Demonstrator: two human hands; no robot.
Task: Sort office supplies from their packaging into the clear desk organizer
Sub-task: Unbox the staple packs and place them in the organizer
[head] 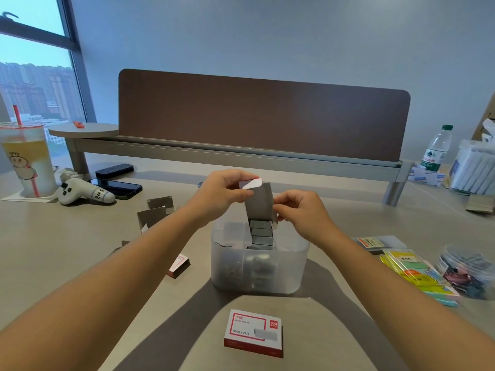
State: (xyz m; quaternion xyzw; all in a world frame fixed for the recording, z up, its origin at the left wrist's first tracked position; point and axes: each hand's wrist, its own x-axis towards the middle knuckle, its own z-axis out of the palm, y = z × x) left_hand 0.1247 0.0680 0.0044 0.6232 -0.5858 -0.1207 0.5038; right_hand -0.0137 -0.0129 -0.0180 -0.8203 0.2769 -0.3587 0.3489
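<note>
A clear plastic desk organizer (292, 263) stands in the middle of the desk. Above it my left hand (222, 195) and my right hand (300, 210) both grip an opened staple box (261, 203), held mouth down over a back compartment. Grey staple strips (262, 234) slide out of it in a stack into the organizer. A sealed red-and-white staple box (254, 332) lies in front of the organizer. Another staple box (180, 266) lies on its side to the left. Empty opened boxes (154, 212) lie farther left.
Sticky-note packs (412, 271) and a clear tub of binder clips (466, 269) sit at the right. A drink cup (25, 162), a white controller (83, 192) and a phone (120, 187) are at the left. A water bottle (436, 149) and brown divider panel (262, 116) stand behind.
</note>
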